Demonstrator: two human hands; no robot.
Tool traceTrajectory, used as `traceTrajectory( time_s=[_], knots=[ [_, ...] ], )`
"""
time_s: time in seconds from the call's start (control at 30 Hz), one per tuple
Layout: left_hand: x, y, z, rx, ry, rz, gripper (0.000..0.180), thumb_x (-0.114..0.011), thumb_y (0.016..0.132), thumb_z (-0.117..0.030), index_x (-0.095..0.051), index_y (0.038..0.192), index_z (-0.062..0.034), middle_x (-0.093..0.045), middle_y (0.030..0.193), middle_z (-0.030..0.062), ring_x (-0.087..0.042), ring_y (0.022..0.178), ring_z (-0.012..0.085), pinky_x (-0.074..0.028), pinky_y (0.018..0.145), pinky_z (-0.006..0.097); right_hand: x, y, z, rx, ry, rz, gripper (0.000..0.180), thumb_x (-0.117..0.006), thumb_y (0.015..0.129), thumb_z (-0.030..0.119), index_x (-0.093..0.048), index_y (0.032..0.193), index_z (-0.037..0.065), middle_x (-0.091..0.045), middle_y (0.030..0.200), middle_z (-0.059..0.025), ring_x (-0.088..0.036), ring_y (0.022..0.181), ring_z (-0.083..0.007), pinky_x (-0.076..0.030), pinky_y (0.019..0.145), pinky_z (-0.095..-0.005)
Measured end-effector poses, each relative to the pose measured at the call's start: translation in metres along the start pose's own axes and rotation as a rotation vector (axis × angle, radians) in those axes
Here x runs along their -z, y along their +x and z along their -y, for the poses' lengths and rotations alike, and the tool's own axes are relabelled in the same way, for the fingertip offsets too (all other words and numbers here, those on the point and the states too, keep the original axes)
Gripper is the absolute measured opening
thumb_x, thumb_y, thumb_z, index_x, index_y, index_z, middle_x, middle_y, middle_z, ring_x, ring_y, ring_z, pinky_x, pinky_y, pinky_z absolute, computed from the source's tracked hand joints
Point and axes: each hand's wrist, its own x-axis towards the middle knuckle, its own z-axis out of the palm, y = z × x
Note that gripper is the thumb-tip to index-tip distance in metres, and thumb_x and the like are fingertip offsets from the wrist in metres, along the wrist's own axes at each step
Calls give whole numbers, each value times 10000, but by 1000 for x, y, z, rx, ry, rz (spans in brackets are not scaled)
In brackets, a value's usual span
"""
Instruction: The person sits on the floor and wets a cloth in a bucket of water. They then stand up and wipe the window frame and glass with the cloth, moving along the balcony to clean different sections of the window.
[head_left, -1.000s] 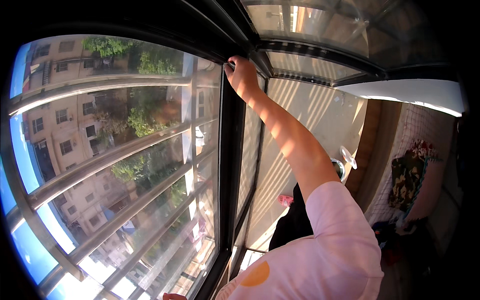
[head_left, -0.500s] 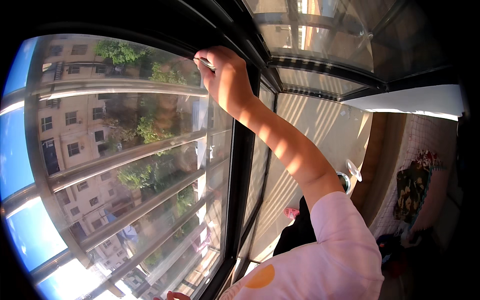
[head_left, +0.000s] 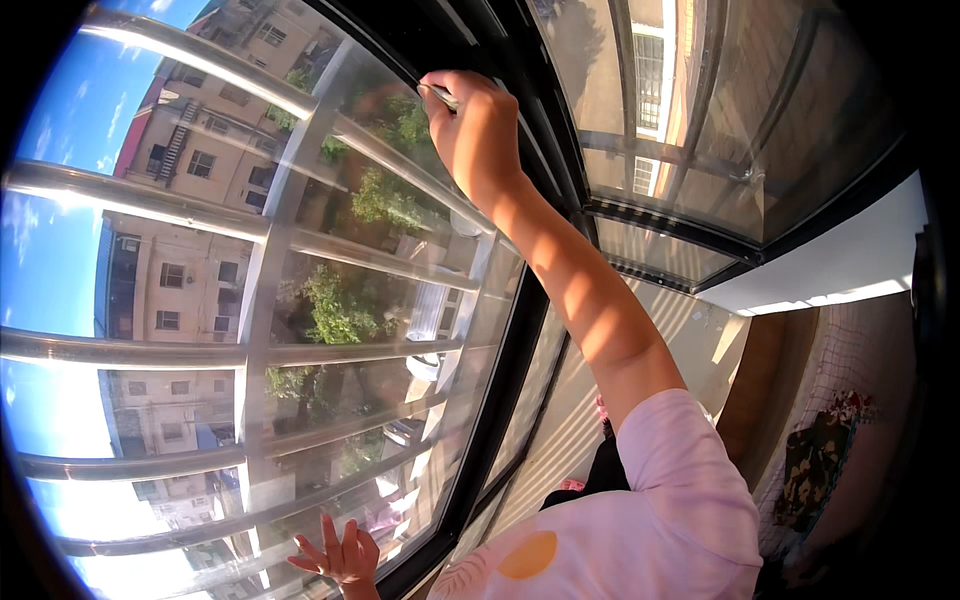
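My right hand is raised to the black window frame, beside the upper edge of the glass pane. Its fingers are closed on a small, flat, silvery-grey object that pokes out by the thumb. Most of this object is hidden in the hand, so I cannot tell its kind. Low down in front of the glass is my left hand, fingers spread and nothing in it. Whether it touches the pane I cannot tell.
Metal bars stand outside the glass, with trees and buildings beyond. Another glazed panel with a black frame is at the upper right. A pale ledge and a wooden strip lie to the right, near camouflage-patterned cloth.
The view has tilted and shifted. My left hand has come up into view from the lower edge, fingers spread. My right hand stays closed at the frame with the silvery object.
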Motion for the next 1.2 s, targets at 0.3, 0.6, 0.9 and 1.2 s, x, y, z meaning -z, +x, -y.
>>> traceTrajectory(
  time_s=[0.3, 0.6, 0.9, 1.2],
  knots=[
    [62, -39, 13, 340, -157, 15, 203, -606, 757, -84, -591, 938, -175, -499, 1312, 108, -313, 1311, 401, -103, 1070, 639, 45, -36, -30, -284, -174, 411, 186, -715, 763, 212, -701, 859, 54, -686, 792, -104, -627, 636, -181, -487, 651, -259],
    [61, -97, 40, 486, -17, 206, 757, -782, 662, -353, -422, 1329, -361, -176, 1513, 68, -63, 1390, 388, 104, 1013, 678, 229, -286, 95, -1765, 313, 809, 190, -631, 843, 116, -611, 1012, 33, -630, 855, -25, -585, 716, -106, -469, 588, -238],
    [122, -236, 63, 6, -244, 603, 322, -647, 760, -161, -600, 1045, -18, -558, 1159, 94, -473, 1156, 267, -266, 1082, 410, 281, -382, 265, -1853, 235, 1136, 266, -632, 832, 140, -572, 1071, 38, -628, 892, -35, -590, 743, -98, -474, 600, -246],
    [110, -254, 76, -291, 49, 580, 347, -579, 774, -180, -595, 1083, -22, -528, 1189, 81, -420, 1200, 231, -216, 1108, 411, 350, -412, 351, -1911, 285, 1021, 217, -585, 864, 94, -564, 1064, 11, -628, 922, -64, -612, 760, -118, -500, 631, -238]
  ],
)
